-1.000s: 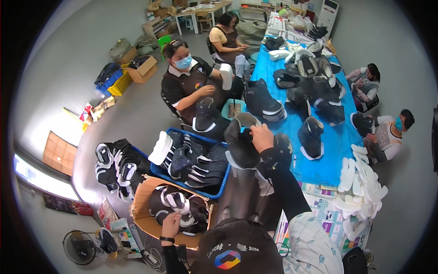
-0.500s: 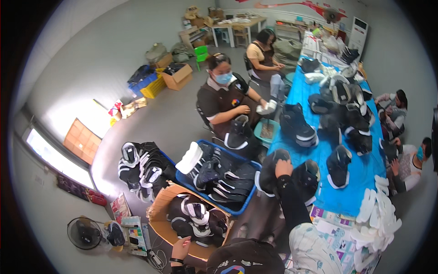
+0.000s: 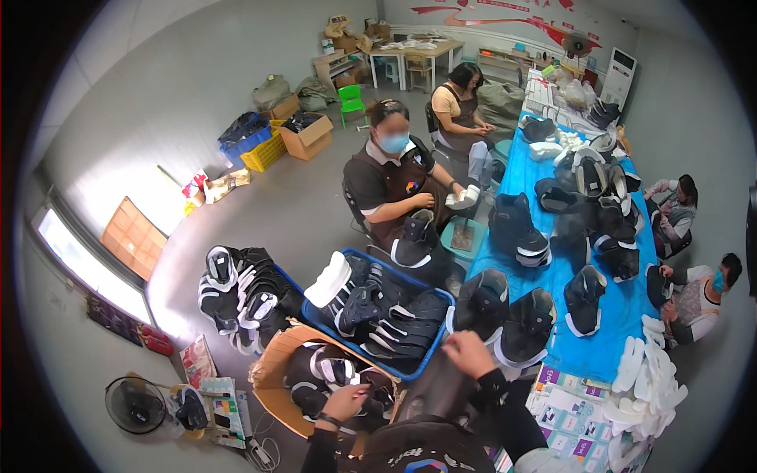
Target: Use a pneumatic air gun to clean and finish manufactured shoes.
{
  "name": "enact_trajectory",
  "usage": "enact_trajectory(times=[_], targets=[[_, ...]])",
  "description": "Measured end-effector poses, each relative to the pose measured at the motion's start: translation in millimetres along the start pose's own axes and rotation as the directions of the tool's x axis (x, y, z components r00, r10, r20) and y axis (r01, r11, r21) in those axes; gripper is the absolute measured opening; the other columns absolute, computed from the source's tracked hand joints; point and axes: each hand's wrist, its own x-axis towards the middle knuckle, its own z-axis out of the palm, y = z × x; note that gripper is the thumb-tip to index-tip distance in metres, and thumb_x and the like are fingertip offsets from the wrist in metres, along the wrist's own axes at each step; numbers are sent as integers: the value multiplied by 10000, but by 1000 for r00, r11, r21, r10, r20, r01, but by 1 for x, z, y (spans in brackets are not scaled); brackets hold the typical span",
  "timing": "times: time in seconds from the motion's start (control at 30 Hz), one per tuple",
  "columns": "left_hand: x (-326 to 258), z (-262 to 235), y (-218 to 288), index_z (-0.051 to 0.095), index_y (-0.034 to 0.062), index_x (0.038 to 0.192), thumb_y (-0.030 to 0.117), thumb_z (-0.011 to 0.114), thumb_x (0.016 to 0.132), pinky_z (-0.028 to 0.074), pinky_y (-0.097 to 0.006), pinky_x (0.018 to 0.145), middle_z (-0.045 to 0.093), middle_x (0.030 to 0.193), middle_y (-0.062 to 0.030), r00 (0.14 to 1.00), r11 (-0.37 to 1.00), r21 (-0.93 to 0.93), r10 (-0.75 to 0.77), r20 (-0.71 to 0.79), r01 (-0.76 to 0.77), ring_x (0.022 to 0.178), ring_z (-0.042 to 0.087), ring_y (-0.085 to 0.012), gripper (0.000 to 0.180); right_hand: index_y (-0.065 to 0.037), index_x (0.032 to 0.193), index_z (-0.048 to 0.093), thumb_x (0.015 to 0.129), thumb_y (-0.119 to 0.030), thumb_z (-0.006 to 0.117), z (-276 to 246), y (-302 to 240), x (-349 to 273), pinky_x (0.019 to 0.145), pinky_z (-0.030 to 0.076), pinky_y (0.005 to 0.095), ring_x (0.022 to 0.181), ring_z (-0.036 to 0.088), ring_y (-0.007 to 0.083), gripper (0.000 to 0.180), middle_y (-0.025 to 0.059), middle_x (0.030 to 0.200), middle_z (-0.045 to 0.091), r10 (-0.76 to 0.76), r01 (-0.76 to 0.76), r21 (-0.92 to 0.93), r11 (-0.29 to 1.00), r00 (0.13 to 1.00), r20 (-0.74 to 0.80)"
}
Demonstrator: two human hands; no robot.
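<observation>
My left hand [image 3: 347, 401] is above a cardboard box [image 3: 272, 370] holding black-and-white shoe uppers [image 3: 331, 364]. Its fingers are bent together; whatever they hold is too small to make out. Between the blue crate and the table, my right hand [image 3: 471, 354] hangs in the air, fingers loosely bent and apart, with nothing visible in them. Just beyond it, a black high-top shoe [image 3: 481, 303] with a white lower edge stands at the table's near left edge. A second black high-top [image 3: 527, 323] stands to its right.
A blue crate [image 3: 433, 351] holds stacked black uppers. More uppers [image 3: 246, 296] are heaped left of it. Shoes crowd the blue-covered table [image 3: 568, 347], with white liners [image 3: 643, 386] piled at the near right. Co-workers [image 3: 394, 177] sit along both sides. A fan [image 3: 136, 404] stands lower left.
My right hand has let go of the black high-top and drawn back toward me, to the left. My left hand has moved right and up, over the cardboard box.
</observation>
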Motion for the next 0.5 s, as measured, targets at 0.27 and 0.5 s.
enact_trajectory(times=[0.27,0.5], targets=[[96,76,88,672,10,1000,170,644,901,533,-520,834,706,984,-224,734,799,4,550,397,-601,927,675,-434,191,-23,1229,676,985,-207,656,-9,-85,-69,997,510,425,1150,660,359,307,171,1205,716,-176,136,227,964,970,166],[99,84,145,652,40,1263,99,630,919,492,-472,1008,660,1238,-195,458,636,-252,728,510,-730,1165,604,-397,350,-46,1122,744,944,-165,686,-47,-87,-140,845,551,417,958,703,359,222,149,1053,750,94,-89,118,989,995,-40]])
